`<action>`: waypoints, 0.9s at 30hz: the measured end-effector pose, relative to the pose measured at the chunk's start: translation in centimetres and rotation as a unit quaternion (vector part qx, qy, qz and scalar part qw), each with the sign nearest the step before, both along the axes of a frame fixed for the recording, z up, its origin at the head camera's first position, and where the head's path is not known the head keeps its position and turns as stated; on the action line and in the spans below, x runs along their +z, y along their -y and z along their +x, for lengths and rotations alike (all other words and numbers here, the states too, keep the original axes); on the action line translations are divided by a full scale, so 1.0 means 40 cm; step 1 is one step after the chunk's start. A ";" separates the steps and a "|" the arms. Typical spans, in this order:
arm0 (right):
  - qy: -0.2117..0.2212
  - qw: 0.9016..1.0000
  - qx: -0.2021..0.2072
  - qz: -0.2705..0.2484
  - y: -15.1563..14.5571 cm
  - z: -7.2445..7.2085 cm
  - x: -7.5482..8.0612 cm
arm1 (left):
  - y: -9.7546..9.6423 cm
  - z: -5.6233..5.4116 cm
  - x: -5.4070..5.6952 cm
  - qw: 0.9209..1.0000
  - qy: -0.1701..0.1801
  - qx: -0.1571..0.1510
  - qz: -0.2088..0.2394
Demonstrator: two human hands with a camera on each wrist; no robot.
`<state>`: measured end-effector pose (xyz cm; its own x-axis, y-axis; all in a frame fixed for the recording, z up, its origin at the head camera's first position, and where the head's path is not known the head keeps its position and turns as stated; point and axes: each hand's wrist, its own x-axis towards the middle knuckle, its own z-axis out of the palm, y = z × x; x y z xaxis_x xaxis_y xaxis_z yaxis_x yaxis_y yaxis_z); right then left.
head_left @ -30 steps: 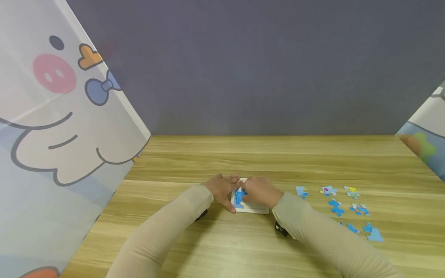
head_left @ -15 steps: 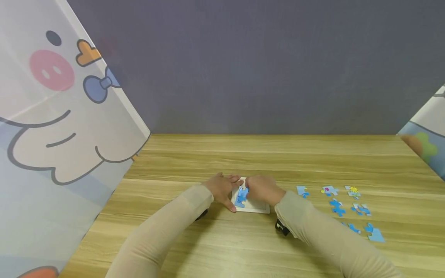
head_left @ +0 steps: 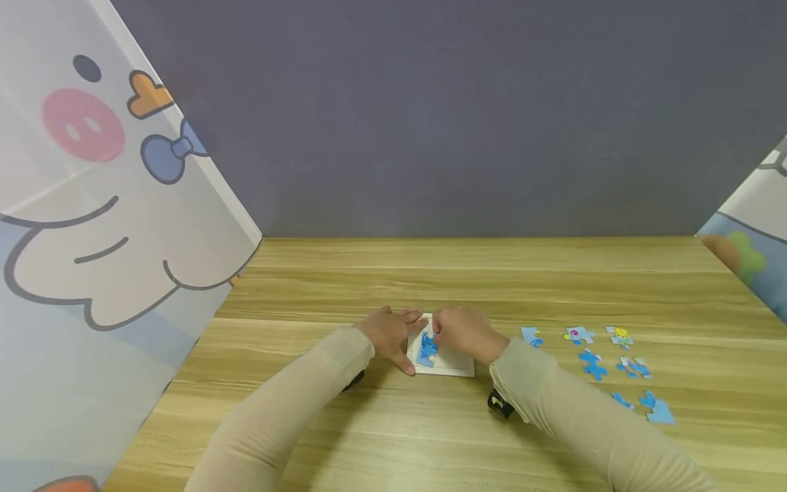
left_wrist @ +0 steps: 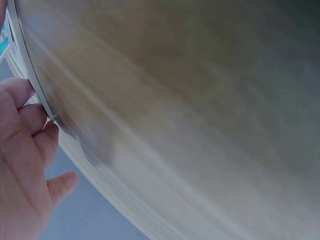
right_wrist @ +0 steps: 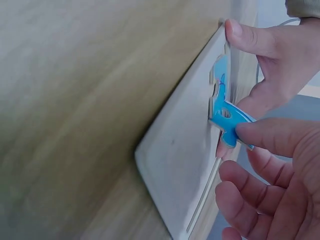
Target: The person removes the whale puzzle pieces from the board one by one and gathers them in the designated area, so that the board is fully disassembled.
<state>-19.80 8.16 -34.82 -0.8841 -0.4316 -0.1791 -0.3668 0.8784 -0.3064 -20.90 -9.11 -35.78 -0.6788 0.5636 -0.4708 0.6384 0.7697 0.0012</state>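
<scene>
A small white puzzle tray lies on the wooden table. My left hand holds its left side, thumb at the near corner and fingers at the far edge. In the left wrist view, the fingers of that hand bend against the tray's rim. My right hand is over the tray. In the right wrist view, the right hand pinches a blue puzzle piece, tilted up and touching the left part of the tray. A light-blue piece lies in the tray beside it.
Several loose puzzle pieces lie spread to the right, among them a yellow sun piece, a blue piece and a light-blue corner piece. A grey wall closes off the table's back; a cartoon-printed panel stands at the left.
My right hand has shifted slightly right and away from me over the tray, showing more of its left part. The left hand stays on the tray's side.
</scene>
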 end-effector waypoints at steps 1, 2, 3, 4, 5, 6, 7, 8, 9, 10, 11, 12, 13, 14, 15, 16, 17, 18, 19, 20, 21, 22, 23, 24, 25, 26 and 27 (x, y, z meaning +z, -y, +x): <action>0.001 1.000 0.001 -0.003 0.001 0.001 0.000 | 0.000 0.000 0.000 1.000 0.002 0.001 0.000; 0.000 1.000 0.003 -0.006 0.002 0.002 0.000 | 0.000 0.000 0.000 1.000 0.003 0.002 0.001; -0.001 1.000 0.004 -0.009 0.003 0.003 0.000 | 0.000 0.000 0.001 1.000 0.004 0.003 0.002; -0.001 1.000 0.005 -0.011 0.003 0.004 0.000 | 0.001 0.000 0.001 1.000 0.007 0.004 0.003; 0.000 1.000 0.006 -0.013 0.003 0.004 -0.001 | 0.001 0.000 0.001 1.000 0.008 0.004 0.003; 0.001 1.000 0.007 -0.019 0.002 0.005 -0.001 | 0.001 0.000 0.002 1.000 0.009 0.004 0.003; 0.001 1.000 0.008 -0.022 0.001 0.005 -0.001 | 0.001 0.000 0.002 1.000 0.009 0.003 0.004; 0.000 1.000 0.009 -0.026 0.000 0.006 -0.001 | 0.001 0.000 0.003 1.000 0.008 0.003 0.003; 0.001 0.999 0.010 -0.031 -0.002 0.006 0.000 | 0.001 0.000 0.003 1.000 0.008 0.002 0.002; 0.001 0.999 0.011 -0.035 -0.003 0.006 0.001 | 0.002 0.000 0.002 1.000 0.006 0.001 0.000; 0.001 0.999 0.011 -0.038 -0.005 0.006 0.001 | 0.002 0.000 0.002 1.000 0.004 0.000 -0.002; 0.000 0.999 0.013 -0.042 -0.008 0.006 0.002 | 0.002 0.001 0.002 1.000 0.004 0.000 -0.003; 0.000 0.999 0.012 -0.043 -0.011 0.006 0.004 | 0.002 0.001 0.001 1.000 0.003 0.000 -0.005; 0.001 0.999 0.013 -0.045 -0.014 0.006 0.005 | 0.002 0.002 0.001 1.000 0.003 0.001 -0.005; 0.003 0.999 0.012 -0.046 -0.017 0.006 0.006 | 0.002 0.002 0.001 1.000 0.003 0.002 -0.005; 0.004 0.999 0.013 -0.048 -0.021 0.006 0.007 | 0.002 0.003 0.000 1.000 0.002 0.002 -0.004; 0.006 0.999 0.014 -0.051 -0.024 0.006 0.007 | 0.002 0.002 -0.001 1.000 0.003 0.003 -0.004; 0.007 0.998 0.017 -0.053 -0.028 0.006 0.008 | 0.002 0.002 -0.001 1.000 0.004 0.004 -0.003; 0.010 0.998 0.016 -0.053 -0.031 0.006 0.008 | 0.002 0.002 -0.001 1.000 0.004 0.004 -0.001; 0.009 0.998 0.017 -0.055 -0.035 0.007 0.009 | 0.002 0.001 -0.002 1.000 0.004 0.004 0.001; 0.010 0.998 0.018 -0.056 -0.038 0.009 0.008 | 0.002 0.000 -0.002 1.000 0.003 0.004 0.002; 0.009 0.998 0.021 -0.055 -0.041 0.010 0.008 | 0.002 0.000 -0.002 1.000 0.003 0.004 0.004; 0.006 0.998 0.024 -0.054 -0.043 0.012 0.006 | 0.001 -0.001 -0.001 1.000 0.004 0.004 0.004; 0.005 0.998 0.024 -0.054 -0.046 0.013 0.005 | 0.001 -0.001 -0.001 1.000 0.004 0.005 0.006; 0.005 0.998 0.024 -0.053 -0.048 0.014 0.004 | 0.000 -0.002 0.000 1.000 0.005 0.005 0.006; 0.006 0.998 0.024 -0.055 -0.050 0.016 0.002 | 0.000 -0.003 0.000 1.000 0.006 0.007 0.006; 0.006 0.998 0.024 -0.055 -0.052 0.017 0.000 | -0.001 -0.002 0.000 1.000 0.006 0.007 0.007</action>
